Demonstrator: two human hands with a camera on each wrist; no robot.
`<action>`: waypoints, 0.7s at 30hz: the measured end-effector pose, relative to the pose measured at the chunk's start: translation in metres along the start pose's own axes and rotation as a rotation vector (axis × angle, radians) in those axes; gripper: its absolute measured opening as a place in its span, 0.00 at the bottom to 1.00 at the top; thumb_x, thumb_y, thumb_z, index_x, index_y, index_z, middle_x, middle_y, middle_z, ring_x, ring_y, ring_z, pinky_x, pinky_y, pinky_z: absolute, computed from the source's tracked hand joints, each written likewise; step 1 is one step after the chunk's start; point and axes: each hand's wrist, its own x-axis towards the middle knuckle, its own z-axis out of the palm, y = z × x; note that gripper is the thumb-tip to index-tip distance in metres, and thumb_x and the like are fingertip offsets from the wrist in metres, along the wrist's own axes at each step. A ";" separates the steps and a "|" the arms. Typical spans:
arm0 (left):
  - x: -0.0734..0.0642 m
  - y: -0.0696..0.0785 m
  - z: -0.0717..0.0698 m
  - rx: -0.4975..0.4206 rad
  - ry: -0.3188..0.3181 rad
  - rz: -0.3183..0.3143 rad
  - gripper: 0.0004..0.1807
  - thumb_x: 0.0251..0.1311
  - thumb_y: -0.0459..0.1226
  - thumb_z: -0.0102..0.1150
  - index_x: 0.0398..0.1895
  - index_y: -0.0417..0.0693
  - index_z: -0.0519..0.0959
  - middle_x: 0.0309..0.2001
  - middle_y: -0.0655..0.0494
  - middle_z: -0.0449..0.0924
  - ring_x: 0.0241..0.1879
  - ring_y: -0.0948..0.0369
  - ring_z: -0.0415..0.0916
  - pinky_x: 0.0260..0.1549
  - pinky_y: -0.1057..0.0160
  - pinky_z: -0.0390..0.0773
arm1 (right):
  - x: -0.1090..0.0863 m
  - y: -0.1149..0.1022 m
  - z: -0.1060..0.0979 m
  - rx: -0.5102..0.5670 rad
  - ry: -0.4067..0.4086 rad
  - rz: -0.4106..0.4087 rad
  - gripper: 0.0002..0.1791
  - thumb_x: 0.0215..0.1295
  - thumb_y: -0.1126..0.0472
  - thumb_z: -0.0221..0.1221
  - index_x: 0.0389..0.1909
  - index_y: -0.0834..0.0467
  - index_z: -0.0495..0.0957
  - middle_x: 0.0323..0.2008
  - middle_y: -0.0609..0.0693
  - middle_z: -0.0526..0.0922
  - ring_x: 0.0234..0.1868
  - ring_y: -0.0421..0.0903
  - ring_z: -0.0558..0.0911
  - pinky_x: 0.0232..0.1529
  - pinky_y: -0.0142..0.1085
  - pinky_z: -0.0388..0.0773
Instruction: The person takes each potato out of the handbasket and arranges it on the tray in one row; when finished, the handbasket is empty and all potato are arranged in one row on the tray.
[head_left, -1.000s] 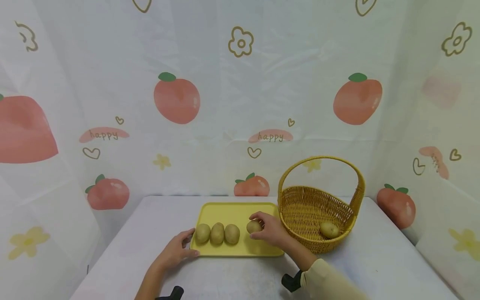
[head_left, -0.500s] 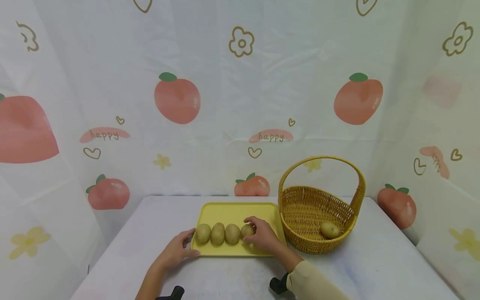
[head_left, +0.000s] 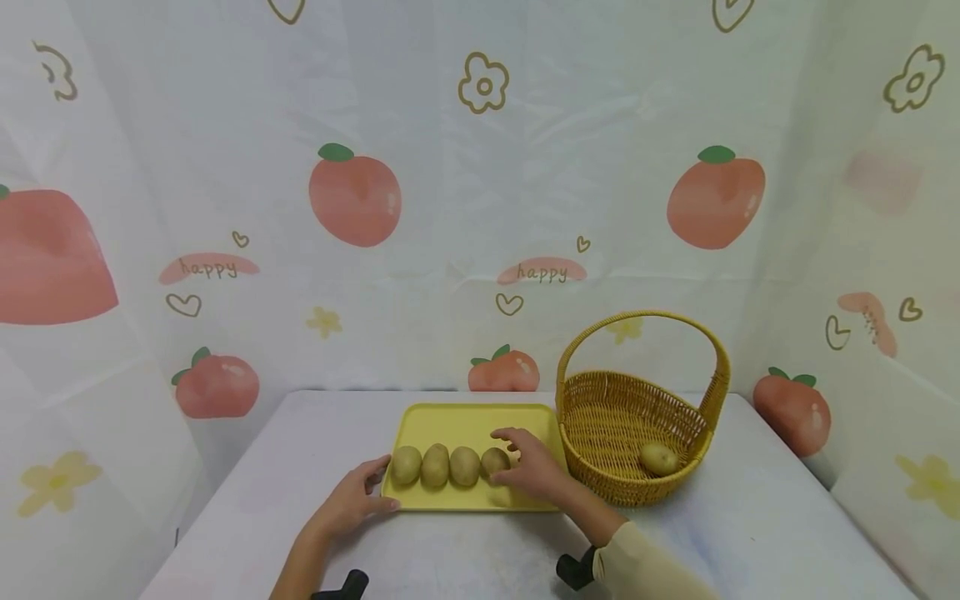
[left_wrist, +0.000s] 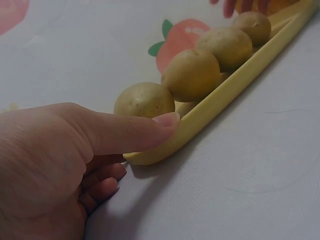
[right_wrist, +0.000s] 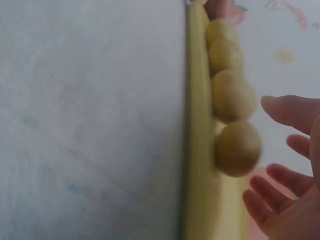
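A row of several potatoes [head_left: 464, 467] lies on a yellow tray [head_left: 465, 422], side by side. My left hand [head_left: 348, 497] grips the tray's left end; in the left wrist view its thumb [left_wrist: 160, 127] lies on the rim while the other fingers curl below. Beside the rightmost potato [head_left: 493, 461], my right hand [head_left: 534, 468] hovers with fingers spread and holds nothing. The right wrist view shows a gap between that hand and the end potato [right_wrist: 238, 149].
To the right of the tray stands a wicker basket [head_left: 618, 492] with a tall arched handle. One potato [head_left: 658, 458] rests inside it. The white table [head_left: 465, 554] meets a fruit-printed backdrop [head_left: 427, 317] at the back.
The right hand moved left with a potato and set it at the right end of the row. It then released the potato and drew slightly back right. The left hand stayed put.
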 end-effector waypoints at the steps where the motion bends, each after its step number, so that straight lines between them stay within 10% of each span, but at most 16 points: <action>1: 0.000 0.000 0.000 -0.002 0.000 0.001 0.49 0.40 0.42 0.78 0.68 0.36 0.66 0.63 0.34 0.68 0.57 0.39 0.70 0.57 0.41 0.71 | -0.001 -0.003 -0.005 0.007 -0.013 -0.012 0.32 0.52 0.64 0.71 0.59 0.66 0.72 0.55 0.65 0.74 0.52 0.62 0.75 0.48 0.55 0.77; 9: 0.001 0.000 0.001 -0.005 0.000 0.006 0.49 0.40 0.41 0.78 0.68 0.36 0.67 0.63 0.34 0.68 0.57 0.39 0.70 0.57 0.42 0.71 | -0.010 -0.027 -0.056 0.017 -0.133 -0.080 0.24 0.61 0.62 0.66 0.57 0.64 0.74 0.54 0.59 0.77 0.51 0.62 0.78 0.50 0.57 0.76; 21: -0.002 0.001 0.000 -0.008 -0.003 0.016 0.48 0.41 0.41 0.78 0.68 0.36 0.66 0.64 0.34 0.67 0.58 0.39 0.70 0.58 0.42 0.71 | -0.018 -0.024 -0.154 -0.011 -0.355 0.028 0.21 0.66 0.59 0.61 0.58 0.61 0.74 0.52 0.58 0.78 0.52 0.58 0.79 0.49 0.44 0.80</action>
